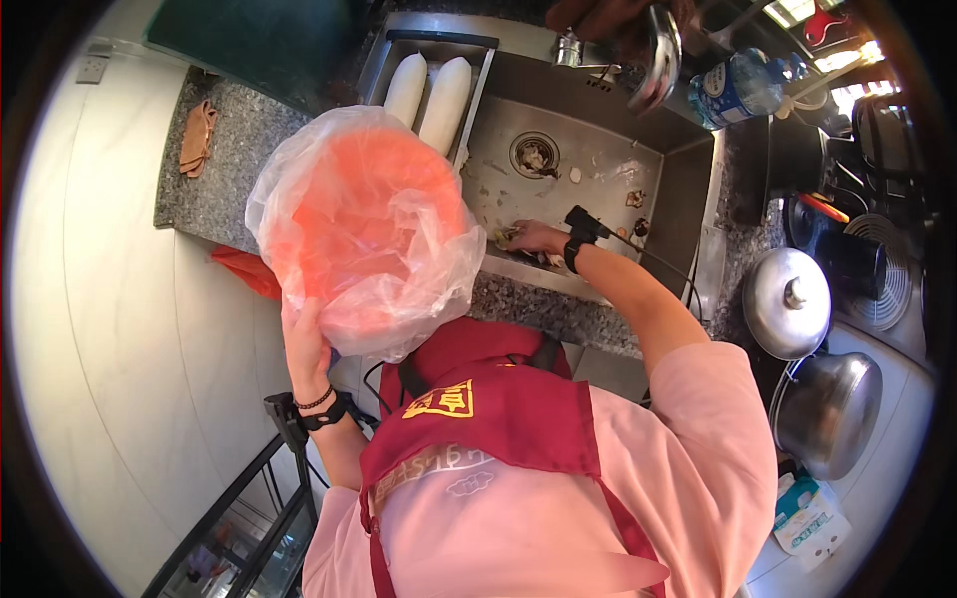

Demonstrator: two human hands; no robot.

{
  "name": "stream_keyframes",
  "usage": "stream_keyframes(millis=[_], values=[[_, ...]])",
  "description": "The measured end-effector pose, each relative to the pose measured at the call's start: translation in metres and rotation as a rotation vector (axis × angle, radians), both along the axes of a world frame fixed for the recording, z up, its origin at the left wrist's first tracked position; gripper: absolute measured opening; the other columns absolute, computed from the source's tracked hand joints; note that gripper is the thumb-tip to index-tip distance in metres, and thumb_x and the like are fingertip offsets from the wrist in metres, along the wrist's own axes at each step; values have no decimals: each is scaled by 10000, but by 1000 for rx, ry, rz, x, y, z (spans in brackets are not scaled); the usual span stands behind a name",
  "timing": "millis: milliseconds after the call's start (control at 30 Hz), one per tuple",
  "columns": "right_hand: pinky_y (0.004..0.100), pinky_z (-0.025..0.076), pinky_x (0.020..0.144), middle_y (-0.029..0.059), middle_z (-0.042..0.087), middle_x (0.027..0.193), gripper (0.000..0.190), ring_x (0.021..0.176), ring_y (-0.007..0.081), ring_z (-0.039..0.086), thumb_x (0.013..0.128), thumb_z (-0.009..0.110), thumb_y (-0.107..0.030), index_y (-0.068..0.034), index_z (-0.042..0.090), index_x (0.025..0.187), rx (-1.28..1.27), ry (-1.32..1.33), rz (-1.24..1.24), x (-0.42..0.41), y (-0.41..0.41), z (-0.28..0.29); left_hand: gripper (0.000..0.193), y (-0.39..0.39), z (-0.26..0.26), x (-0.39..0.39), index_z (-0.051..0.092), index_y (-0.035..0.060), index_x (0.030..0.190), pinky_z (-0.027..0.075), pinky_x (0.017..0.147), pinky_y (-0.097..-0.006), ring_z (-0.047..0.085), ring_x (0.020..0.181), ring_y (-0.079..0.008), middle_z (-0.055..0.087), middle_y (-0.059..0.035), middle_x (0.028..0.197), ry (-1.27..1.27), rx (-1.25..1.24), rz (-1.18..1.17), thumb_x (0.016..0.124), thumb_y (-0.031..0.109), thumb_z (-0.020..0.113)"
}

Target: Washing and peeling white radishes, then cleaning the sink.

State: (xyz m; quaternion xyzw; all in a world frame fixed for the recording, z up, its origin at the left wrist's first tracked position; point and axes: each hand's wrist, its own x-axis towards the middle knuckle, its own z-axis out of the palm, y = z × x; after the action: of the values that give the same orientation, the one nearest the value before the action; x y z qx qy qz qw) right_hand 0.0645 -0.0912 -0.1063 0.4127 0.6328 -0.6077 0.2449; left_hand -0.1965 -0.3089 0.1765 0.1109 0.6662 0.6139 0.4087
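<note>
My left hand (305,336) grips the near rim of a red plastic bin (389,157) lined with a clear plastic bag (288,168), held up at the left of the sink. Inside the steel sink (568,123), my right hand (540,238) is down by the near wall, its fingers closed around greenish and pale food scraps (508,236). More scraps lie just beneath that hand. Other bits are strewn on the sink floor and in the drain strainer (534,155). Two peeled white radishes (446,105) rest in a steel tray behind the bin.
A chrome faucet (658,60) arches over the sink's far side. A large plastic bottle (736,88) stands at the back right. Along the right are a domed metal lid (787,303) and a metal pot (830,415). A folded brown cloth (197,139) lies on the left granite counter.
</note>
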Motion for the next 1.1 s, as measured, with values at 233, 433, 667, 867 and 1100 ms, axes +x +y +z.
stream_keyframes(millis=[233,433,667,867,1100], values=[[232,388,342,57,619,737,545,481,95,524,656,632,-121,-13,500,1173,57,165,-441,47,26,56,573,24,-7,9,288,14,1294,347,936,-292,431,1110,-187,422,-102,1232,147,58,-147,751,-30,466],[226,360,338,28,585,700,392,454,77,476,694,633,-116,-74,572,1079,122,237,-827,102,64,142,549,58,-21,32,280,-24,1259,347,931,-303,434,1095,-201,428,-134,1203,298,69,-300,752,-3,489],[208,414,418,19,592,708,299,560,76,535,698,658,-106,-80,571,983,409,508,-427,83,60,309,557,100,-52,60,267,-60,1208,370,905,-331,478,1072,-283,469,-216,1137,569,90,-488,743,73,544],[308,468,686,89,601,827,348,762,211,589,719,653,-238,-36,563,987,756,374,69,3,27,284,536,121,-46,113,283,-33,1219,338,927,-312,431,1090,-223,439,-156,1158,449,100,-570,755,74,530],[381,454,771,168,570,1001,359,938,294,550,733,627,-277,-65,604,1022,889,417,75,4,23,264,523,115,-82,115,287,-17,1223,348,925,-312,448,1064,-203,451,-123,1148,360,165,-503,757,36,519]])
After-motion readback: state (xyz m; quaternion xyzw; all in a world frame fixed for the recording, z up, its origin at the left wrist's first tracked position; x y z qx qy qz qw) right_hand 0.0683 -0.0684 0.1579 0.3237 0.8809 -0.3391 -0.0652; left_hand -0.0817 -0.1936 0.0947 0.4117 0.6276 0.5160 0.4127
